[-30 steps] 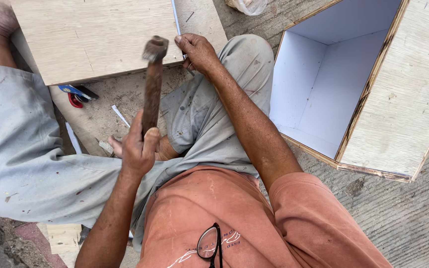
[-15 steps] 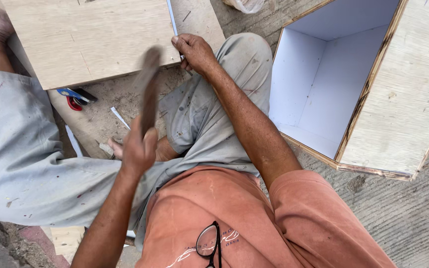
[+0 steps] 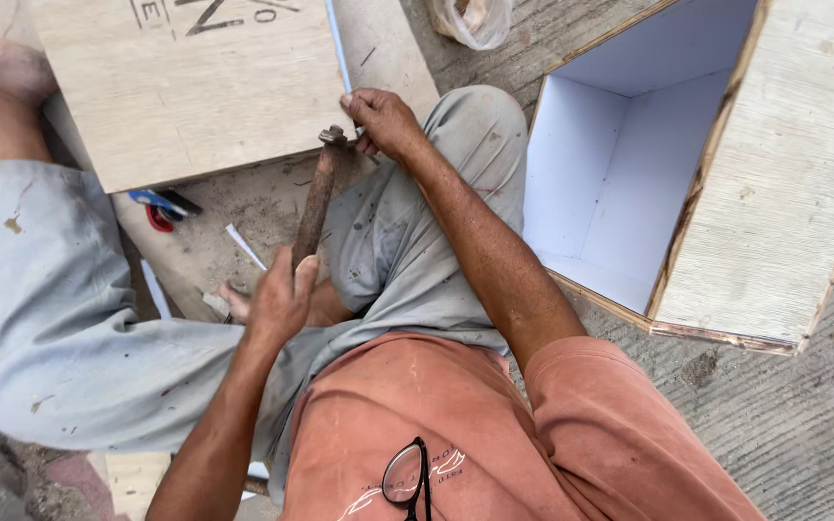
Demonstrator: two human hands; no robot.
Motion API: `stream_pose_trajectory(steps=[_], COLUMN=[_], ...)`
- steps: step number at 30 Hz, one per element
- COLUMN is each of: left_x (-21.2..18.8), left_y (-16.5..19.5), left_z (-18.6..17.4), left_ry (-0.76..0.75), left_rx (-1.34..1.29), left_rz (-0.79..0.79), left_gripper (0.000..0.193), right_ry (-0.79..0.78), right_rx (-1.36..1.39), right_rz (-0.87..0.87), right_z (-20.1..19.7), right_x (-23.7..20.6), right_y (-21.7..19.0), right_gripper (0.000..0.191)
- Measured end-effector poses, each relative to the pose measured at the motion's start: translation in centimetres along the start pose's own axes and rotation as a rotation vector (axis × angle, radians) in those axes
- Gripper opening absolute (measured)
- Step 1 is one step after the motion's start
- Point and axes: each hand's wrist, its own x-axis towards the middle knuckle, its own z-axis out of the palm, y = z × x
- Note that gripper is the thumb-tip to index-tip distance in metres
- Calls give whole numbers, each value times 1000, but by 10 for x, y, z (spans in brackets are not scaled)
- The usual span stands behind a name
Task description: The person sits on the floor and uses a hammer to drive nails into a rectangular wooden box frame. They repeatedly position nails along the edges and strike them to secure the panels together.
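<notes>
I see my left hand (image 3: 280, 301) clenched around the lower handle of the hammer (image 3: 318, 198), whose head rests up at the near edge of the plywood board (image 3: 205, 87). Just right of the head, my right hand (image 3: 381, 121) pinches at the board's edge.

An open wooden box (image 3: 716, 183) with a white inside lies on the concrete ground (image 3: 803, 425), with a plastic bag (image 3: 475, 17) beyond its far left corner, a blue-and-red tool (image 3: 161, 207) well to its left, and glasses (image 3: 405, 475) hanging from an orange shirt (image 3: 494, 434) nearer the camera.
</notes>
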Motion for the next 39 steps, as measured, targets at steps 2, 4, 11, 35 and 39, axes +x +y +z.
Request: stream_pose_trajectory(steps=[2,4,11,35,39], left_x=[-12,-41,-2,-95,-94], left_y=[6,5,-30,-125,-146], left_z=[-9,-26,8,11,11], left_ry=[57,151,232,-259,-213], left_rx=[-78,-564,63,-561,-346], left_rz=[-13,72,296,-622,-326], left_gripper=[38,38,40,50,49], right_ry=[-12,-47,-51,211,253], right_rx=[26,51,89,-538,-689], right_rz=[-18,-43,-50,-464,-577], right_z=[0,3,0,68,85], right_x=[2,-3,-1,-29,-32], right_y=[-2,0,-4,-10,-9], right_gripper=[43,45,39,106,94])
